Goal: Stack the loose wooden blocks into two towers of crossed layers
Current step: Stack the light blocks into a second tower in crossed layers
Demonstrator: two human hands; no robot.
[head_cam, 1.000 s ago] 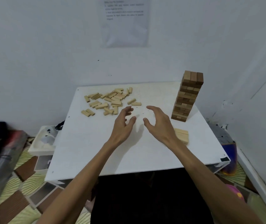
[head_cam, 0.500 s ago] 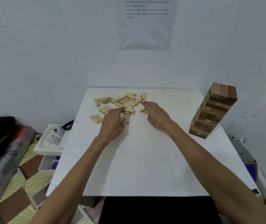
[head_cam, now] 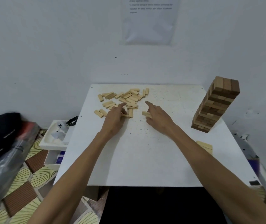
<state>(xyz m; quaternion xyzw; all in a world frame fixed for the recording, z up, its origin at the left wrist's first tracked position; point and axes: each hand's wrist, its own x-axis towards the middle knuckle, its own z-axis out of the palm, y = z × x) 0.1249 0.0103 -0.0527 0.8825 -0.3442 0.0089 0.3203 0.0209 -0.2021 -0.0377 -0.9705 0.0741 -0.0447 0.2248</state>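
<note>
Blocks (head_cam: pixel 131 98) lie scattered at twelve o'clock, but our left hand (head_cam: pixel 115 119) and right hand (head_cam: pixel 159 118), merely reaching a moment ago, now each pinch one, likely bound for the low stack (head_cam: pixel 206 146) at four o'clock.

Open tabletop (head_cam: pixel 145 151) between scattered blocks (head_cam: pixel 125 97) and leaning tower (head_cam: pixel 216 105).

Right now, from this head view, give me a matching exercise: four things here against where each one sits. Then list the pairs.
1 tall tower
2 loose blocks
3 paper sheet
4 white tray

A on the wall
B right side of the table
C beside the table's left edge
D far middle of the table

Pairs: 1-B, 2-D, 3-A, 4-C
</note>
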